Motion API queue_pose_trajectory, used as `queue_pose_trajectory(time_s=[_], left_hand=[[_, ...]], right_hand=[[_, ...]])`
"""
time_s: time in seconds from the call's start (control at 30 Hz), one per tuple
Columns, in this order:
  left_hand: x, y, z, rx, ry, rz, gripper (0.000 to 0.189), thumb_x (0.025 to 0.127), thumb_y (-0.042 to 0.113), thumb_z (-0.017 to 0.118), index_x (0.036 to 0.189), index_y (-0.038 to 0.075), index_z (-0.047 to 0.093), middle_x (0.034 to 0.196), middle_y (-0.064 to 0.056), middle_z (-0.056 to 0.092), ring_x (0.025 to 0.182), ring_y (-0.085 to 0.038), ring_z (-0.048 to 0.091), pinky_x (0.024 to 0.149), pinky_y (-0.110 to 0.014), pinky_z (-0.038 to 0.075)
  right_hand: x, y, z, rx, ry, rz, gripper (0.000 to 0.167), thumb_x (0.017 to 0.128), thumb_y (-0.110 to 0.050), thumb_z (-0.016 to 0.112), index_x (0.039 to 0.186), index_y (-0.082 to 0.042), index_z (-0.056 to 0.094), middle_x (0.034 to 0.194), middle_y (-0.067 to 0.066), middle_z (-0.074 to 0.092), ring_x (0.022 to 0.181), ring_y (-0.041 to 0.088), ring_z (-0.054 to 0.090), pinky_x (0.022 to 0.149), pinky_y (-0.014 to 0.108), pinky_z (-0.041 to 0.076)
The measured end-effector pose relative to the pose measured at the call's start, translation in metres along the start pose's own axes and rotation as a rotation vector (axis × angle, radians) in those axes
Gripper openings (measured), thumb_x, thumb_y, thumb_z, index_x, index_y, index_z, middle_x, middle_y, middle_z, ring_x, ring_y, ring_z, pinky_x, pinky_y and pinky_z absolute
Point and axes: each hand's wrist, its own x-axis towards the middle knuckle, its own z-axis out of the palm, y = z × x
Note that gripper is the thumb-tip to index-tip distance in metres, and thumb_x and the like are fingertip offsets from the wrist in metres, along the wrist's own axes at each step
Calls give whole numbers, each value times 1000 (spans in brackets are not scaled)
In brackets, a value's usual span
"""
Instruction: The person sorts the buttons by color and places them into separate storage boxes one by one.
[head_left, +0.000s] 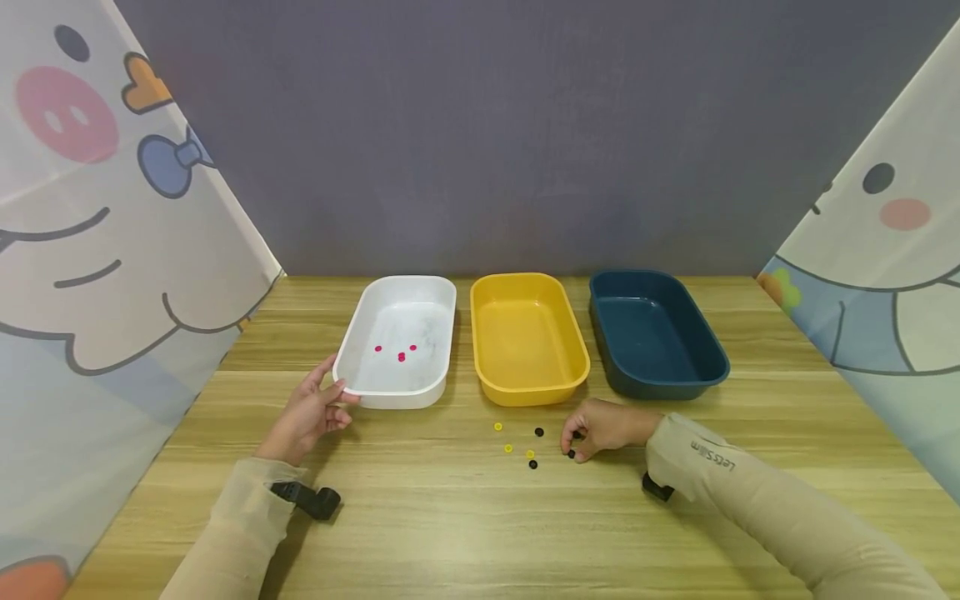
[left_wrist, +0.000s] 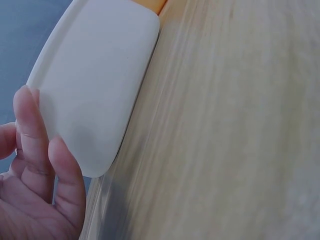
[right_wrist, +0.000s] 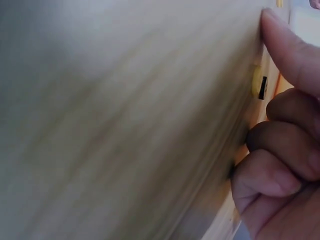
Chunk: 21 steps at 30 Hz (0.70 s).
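My left hand (head_left: 311,414) grips the near left corner of a white plastic basin (head_left: 395,400), its thumb over the rim. In the left wrist view, the fingers (left_wrist: 32,130) lie against the basin's outer wall. Several small pink buttons (head_left: 401,357) lie inside that basin. On the table to the right, my right hand (head_left: 606,425) pinches a small black button (head_left: 572,454) between its fingertips. Another black button (head_left: 577,435) lies under the hand, partly covered. The right wrist view shows curled fingers (right_wrist: 285,145) close to the tabletop.
A yellow basin (head_left: 531,390) stands in the middle and a dark blue basin (head_left: 667,389) to its right. Left of my right hand lie yellow buttons (head_left: 508,448) and two more black buttons (head_left: 533,464). A grey wall (head_left: 480,150) rises behind the wooden table (head_left: 450,525).
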Motion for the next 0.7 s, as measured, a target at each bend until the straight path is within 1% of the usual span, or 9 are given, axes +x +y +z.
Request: queue_pose_trajectory(time_s=[0.07,0.3,0.5,0.7], left_hand=[[0,1,0,-4,-1,-1,60,105,12,32,155,18,-2,70,6,68,49,-5,57,55,-21,47],[0,0,0,-1,0,1,60,105,11,31,155,17,-3,70,6,67,49,-4,57,55,-20,47],[0,0,1,-4,0,-2,61,105,11,31,155,17,-3,70,6,68,48,-4,57,54,-20,48],[0,0,0,-9,-8,9,62,105,12,33,154,16,-5,71,6,68,49,-4,57,54,-20,48]], right_hand=[[0,0,0,-15,-1,1,11,76,1,77,84,-5,72,59,-13,42,54,0,35,51,17,31],[-1,-2,0,-125,-17,-24,11,79,-2,75,84,-11,70,59,-14,38,54,-1,35,53,18,32],[-2,-3,0,-116,-17,-20,12,79,-2,75,82,-11,67,59,-14,37,53,0,34,53,18,32],[-1,-2,0,-152,-6,-13,14,78,-4,76,81,-12,65,60,-14,37,55,0,35,53,18,32]])
